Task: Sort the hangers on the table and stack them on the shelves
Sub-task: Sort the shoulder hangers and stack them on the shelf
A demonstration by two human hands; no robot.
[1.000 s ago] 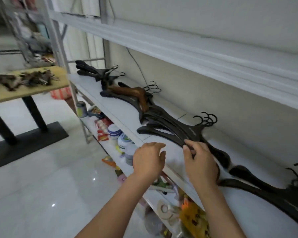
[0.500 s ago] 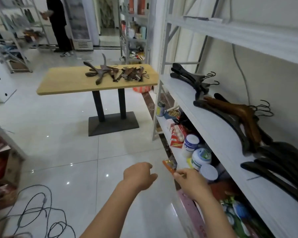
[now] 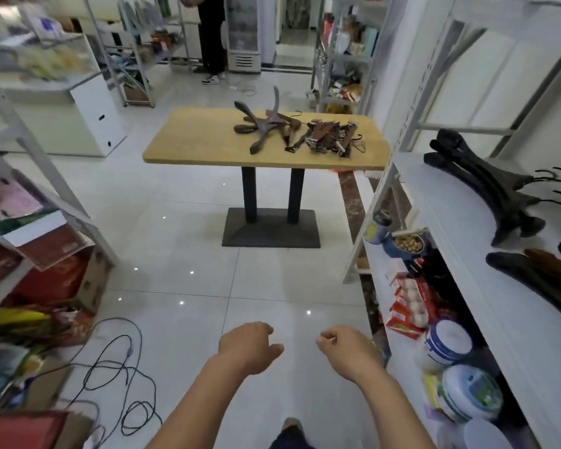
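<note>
Head view swung from shelf (image 3: 457,215) toward table (image 3: 201,140); left hand (image 3: 246,348), right hand (image 3: 347,350) off black hangers (image 3: 486,186), loosely curled, empty.

Matt wood table (image 3: 208,140); brown wooden hangers (image 3: 266,124); matt black hangers (image 3: 486,189); white shelf (image 3: 434,202); glossy tiled floor (image 3: 175,254)

brown hangers (image 3: 300,132) piled on table (image 3: 208,147), black hangers (image 3: 486,186) on shelf (image 3: 467,270)

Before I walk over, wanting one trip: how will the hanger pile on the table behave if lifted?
The hanger pile looks like stiff wood, so probably rigid pieces. Crossed arms and hooks will likely snag, dragging neighbours along.
</note>
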